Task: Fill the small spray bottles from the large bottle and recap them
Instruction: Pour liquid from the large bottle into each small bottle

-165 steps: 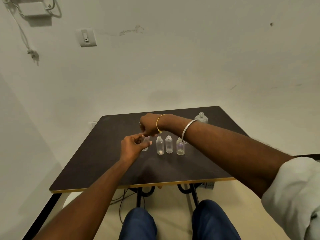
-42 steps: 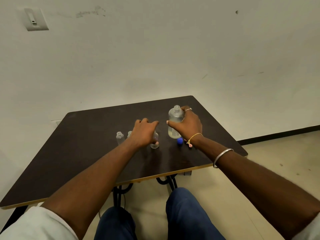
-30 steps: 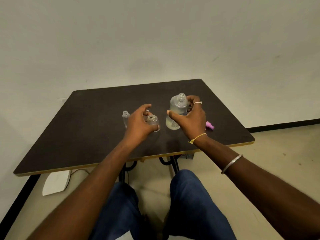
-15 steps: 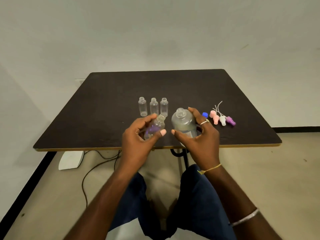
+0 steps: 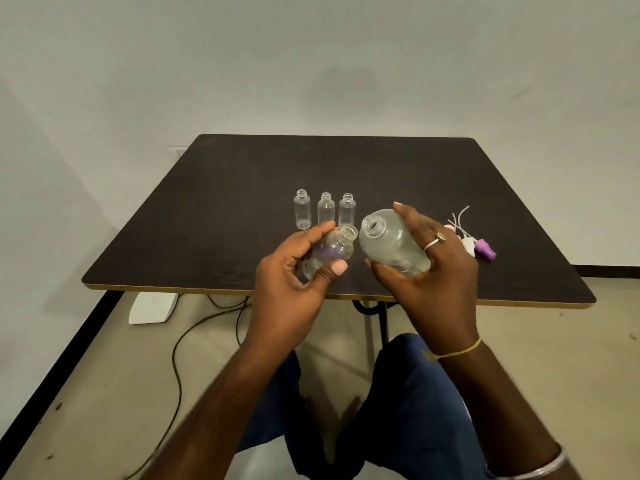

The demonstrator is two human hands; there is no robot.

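Small clear plastic spray bottle (image 5: pixel 330 252), uncapped, sits in my left hand (image 5: pixel 294 282), thumb across its front and fingers curled behind. It is held in the air above the near edge of the dark square table (image 5: pixel 207 220). Its long axis leans neck up and to the right. My right hand (image 5: pixel 436 271) is wrapped round the large frosted plastic bottle (image 5: pixel 391 244), also uncapped. That bottle leans the opposite way, with its mouth up and to the left.

The two open mouths face each other, close but not touching, at about the same height. I judge the pour turns on this: the large mouth has to come over the small one before I tip further. The right hand does the travelling and the left only steadies. I cannot tell how much liquid the large bottle holds.

Three more small clear bottles (image 5: pixel 326 211) stand upright in a row just beyond my left hand, open and apparently empty. The pastel spray caps with dip tubes (image 5: pixel 474 245) lie on the table to the right, partly behind my right hand.

Just over a second ago both bottles were on the table under my hands; now both are lifted. Since half a second ago the gap between the two mouths has narrowed.
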